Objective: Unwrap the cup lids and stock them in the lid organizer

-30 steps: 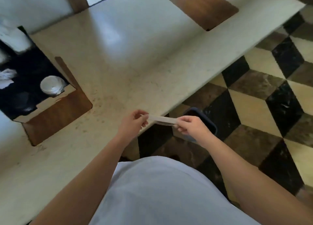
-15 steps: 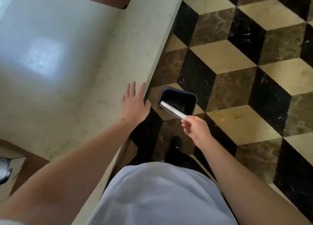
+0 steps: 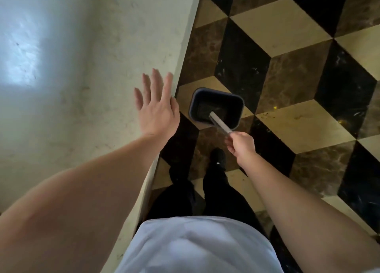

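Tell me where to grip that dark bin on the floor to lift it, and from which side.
Take the bin by its rim, from above. Its mouth faces up and the rounded-rectangle rim is exposed on the far and left sides, so fingers can likely hook over an edge there. The near right corner is crossed by the folded wrapper strip that the right hand pinches over it, so avoid that side.

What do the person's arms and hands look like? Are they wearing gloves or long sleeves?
No gloves and no long sleeves. The left hand and right hand are bare, and both forearms are uncovered. No rings, watch or bracelets show. A light shirt covers the body.
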The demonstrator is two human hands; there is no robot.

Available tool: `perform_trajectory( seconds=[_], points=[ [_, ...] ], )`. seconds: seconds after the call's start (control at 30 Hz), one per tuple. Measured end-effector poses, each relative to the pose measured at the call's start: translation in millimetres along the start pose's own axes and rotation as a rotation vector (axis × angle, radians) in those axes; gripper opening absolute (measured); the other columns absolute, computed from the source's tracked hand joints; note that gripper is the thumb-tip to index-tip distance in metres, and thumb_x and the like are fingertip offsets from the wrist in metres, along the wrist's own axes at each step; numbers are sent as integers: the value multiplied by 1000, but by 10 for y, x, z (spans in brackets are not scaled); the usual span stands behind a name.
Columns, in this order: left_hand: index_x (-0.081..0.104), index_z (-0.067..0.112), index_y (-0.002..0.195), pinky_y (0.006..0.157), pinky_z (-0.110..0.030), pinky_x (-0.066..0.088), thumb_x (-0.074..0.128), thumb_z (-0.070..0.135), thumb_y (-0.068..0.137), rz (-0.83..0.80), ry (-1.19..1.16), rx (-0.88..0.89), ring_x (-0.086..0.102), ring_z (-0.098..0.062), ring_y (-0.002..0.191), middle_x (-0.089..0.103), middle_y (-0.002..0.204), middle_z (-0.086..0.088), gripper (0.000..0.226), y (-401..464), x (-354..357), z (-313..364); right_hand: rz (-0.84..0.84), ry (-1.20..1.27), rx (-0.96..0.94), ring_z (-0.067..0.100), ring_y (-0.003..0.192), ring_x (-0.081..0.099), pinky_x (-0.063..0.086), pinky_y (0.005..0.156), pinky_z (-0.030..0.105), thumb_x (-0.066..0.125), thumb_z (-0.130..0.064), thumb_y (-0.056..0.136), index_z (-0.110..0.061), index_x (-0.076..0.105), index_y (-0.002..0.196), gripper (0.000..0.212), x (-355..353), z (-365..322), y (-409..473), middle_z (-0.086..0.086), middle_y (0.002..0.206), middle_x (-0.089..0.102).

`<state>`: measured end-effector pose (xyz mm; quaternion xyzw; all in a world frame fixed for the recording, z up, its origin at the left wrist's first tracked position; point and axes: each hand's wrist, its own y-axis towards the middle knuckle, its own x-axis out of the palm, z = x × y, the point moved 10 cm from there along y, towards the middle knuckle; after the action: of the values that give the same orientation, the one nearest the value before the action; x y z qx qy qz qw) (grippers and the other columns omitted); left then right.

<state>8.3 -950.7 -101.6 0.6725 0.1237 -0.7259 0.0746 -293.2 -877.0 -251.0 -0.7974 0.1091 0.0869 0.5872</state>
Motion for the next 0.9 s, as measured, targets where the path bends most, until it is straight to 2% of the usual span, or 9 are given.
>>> perform_trajectory(
  seconds=[0.07,0.13,0.23,0.37,0.47,0.53,0.6,0.67,0.9],
  points=[
    [4,32,163,123,-45,-1,27,41,107,-7,-12,-2,-4,-31,158,2,172,-6,61,-1,-10,-1,13,-65,32,16,80,71,49,48,22,59,-19,99,-22,68,95,11,86,-16,198,3,92,73],
    [4,32,163,124,-47,0,27,41,106,-29,-30,-1,-4,-31,158,2,172,-7,62,-5,-8,15,0,-120,59,20,78,67,49,53,26,55,-15,99,-19,69,99,15,200,-56,423,6,94,71],
    [6,32,162,126,-53,3,28,40,105,-62,-49,-19,-4,-30,158,3,172,-7,62,16,-2,25,7,-266,-12,20,68,66,55,61,33,59,-13,93,-9,72,106,19,395,-251,787,8,81,70],
    [10,34,162,125,-55,4,33,36,102,-71,-64,-28,-2,-31,158,5,172,-7,65,25,19,-17,35,-353,-120,29,88,72,62,83,44,63,-18,89,-18,73,90,10,656,-544,1070,11,90,74],
    [13,33,161,125,-56,4,37,33,99,-72,-79,-20,0,-33,157,7,171,-9,67,41,15,-21,2,-457,-166,33,92,71,60,87,52,64,-19,89,-18,69,82,9,813,-665,1190,14,93,74],
    [14,32,161,125,-57,4,39,32,98,-71,-67,-21,0,-34,157,8,171,-9,68,37,-2,-13,-28,-540,-134,33,89,72,60,86,52,68,-27,91,-15,68,90,13,863,-620,1200,16,96,73],
    [14,32,161,125,-57,5,40,32,98,-74,-58,-25,1,-34,157,8,171,-10,68,40,-6,-15,-40,-605,-85,33,90,72,61,85,51,72,-34,89,-10,64,111,33,863,-531,1176,16,102,72],
    [14,31,161,125,-57,6,41,32,97,-79,-45,-23,0,-34,157,8,171,-10,69,35,-1,-15,-60,-659,-93,33,96,70,60,87,49,71,-33,89,-9,59,124,43,876,-485,1117,15,108,69],
    [12,33,161,125,-57,5,46,33,93,-93,-21,-31,-2,-33,157,6,171,-9,76,41,13,-29,-240,-705,-149,33,103,67,56,95,50,59,-28,95,-11,69,115,28,1120,-251,703,14,111,71]
  ],
)
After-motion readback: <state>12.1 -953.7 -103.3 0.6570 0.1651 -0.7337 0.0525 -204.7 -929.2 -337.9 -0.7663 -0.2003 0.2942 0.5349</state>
